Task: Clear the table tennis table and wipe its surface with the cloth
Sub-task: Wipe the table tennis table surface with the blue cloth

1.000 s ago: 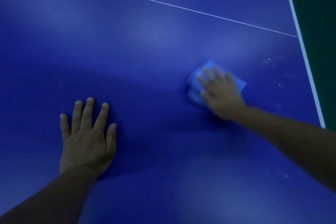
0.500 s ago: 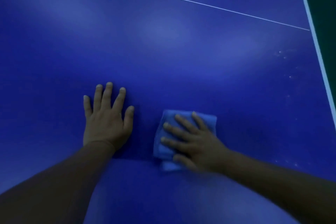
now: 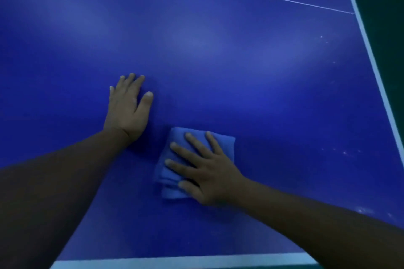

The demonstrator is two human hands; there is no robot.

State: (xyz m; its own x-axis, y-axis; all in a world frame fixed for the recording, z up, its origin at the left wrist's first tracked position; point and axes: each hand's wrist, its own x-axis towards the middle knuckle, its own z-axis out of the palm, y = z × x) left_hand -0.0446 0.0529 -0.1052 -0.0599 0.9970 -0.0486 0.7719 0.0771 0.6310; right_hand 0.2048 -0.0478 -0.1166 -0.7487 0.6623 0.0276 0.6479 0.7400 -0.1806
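Your right hand (image 3: 209, 172) presses flat-fingered on the folded blue cloth (image 3: 220, 142) near the desk's (image 3: 218, 50) close edge, left hand (image 3: 126, 107) flat, holding nothing; unpinched folds could slip, leaving the right-side specks (image 3: 344, 152) unwiped.

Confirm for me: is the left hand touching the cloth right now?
Apart. The head view shows a strip of bare blue table between the left hand and the cloth, which lies under the right hand.
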